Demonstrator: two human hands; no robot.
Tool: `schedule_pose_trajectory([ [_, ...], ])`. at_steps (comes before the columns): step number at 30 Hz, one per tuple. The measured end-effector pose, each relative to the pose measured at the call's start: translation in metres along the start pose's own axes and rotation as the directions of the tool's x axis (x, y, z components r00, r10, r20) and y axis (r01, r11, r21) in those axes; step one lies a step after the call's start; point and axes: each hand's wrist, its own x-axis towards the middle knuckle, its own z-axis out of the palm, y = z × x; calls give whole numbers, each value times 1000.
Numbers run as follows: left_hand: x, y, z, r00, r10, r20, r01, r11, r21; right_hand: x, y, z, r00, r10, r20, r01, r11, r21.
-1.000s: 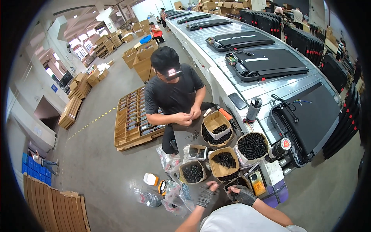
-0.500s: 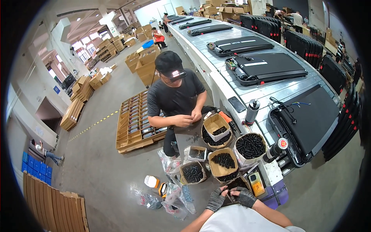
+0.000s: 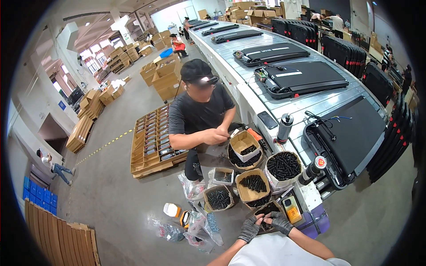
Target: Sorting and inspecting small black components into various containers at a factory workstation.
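Both gloved hands meet over the nearest parts box (image 3: 267, 209) — left hand (image 3: 250, 228), right hand (image 3: 281, 221). Fingers curled close together around small dark parts; exact hold cannot be told. Box sits just far of the fingertips, beside a yellow tester (image 3: 292, 209).

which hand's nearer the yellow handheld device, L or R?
Right. The right hand sits just left of the yellow handheld device; the left hand is farther left, beyond the right hand.

I see knit cloth gloves on my left hand (image 3: 250, 228) and right hand (image 3: 281, 221). The cardboard box (image 3: 254, 185) looks matt, its black parts (image 3: 253, 182) faintly glossy.
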Motion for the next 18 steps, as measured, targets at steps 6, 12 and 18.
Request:
schedule_pose_trajectory([
  [6, 2, 0, 1, 999, -11, -41, 8, 998, -64, -1, -2, 8, 998, 66, -11, -65, 993, 97],
  [12, 3, -1, 1, 995, -86, -46, 82, 993, -86, 3, 8, 11, 988, -94, -126, 86, 994, -65],
  [18, 6, 9, -6, 1000, 0, -2, -1, 999, -39, 0, -1, 11, 988, -76, -133, 79, 997, 24],
])
